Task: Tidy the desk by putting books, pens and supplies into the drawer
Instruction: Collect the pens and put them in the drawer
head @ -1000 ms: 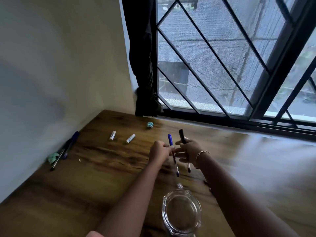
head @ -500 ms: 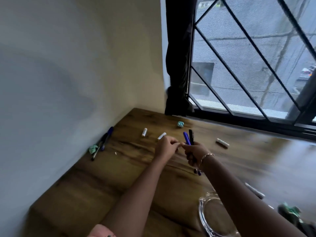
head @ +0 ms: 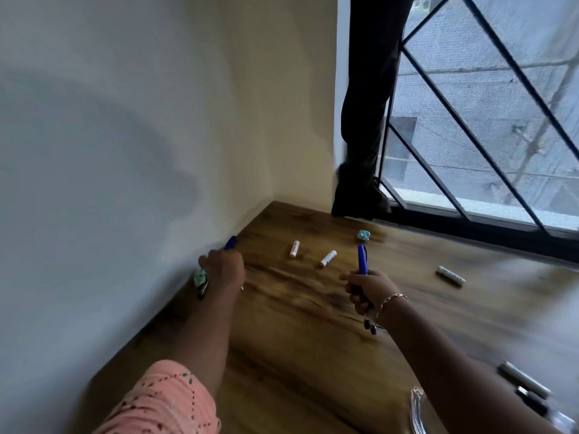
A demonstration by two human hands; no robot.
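My right hand [head: 365,291] grips a bundle of pens upright above the wooden desk [head: 297,324]; a blue pen [head: 362,260] sticks out above the fist and tips show below it. My left hand [head: 224,269] has reached to the wall at the desk's left edge and lies over the pens there; a blue pen cap [head: 231,242] shows past the fingers and a green eraser-like piece [head: 200,277] sits beside the hand. Whether its fingers hold those pens is hidden.
Two small white tubes [head: 294,248] [head: 328,258] lie mid-desk, a third [head: 450,275] to the right. A teal crumpled ball [head: 363,235] sits near the dark curtain [head: 363,120]. Pens [head: 523,382] and a glass rim [head: 418,411] are at the lower right. Barred window behind.
My left hand left the pen bundle and moved left to the pens by the wall. My right hand keeps the bundle. The view swung left.
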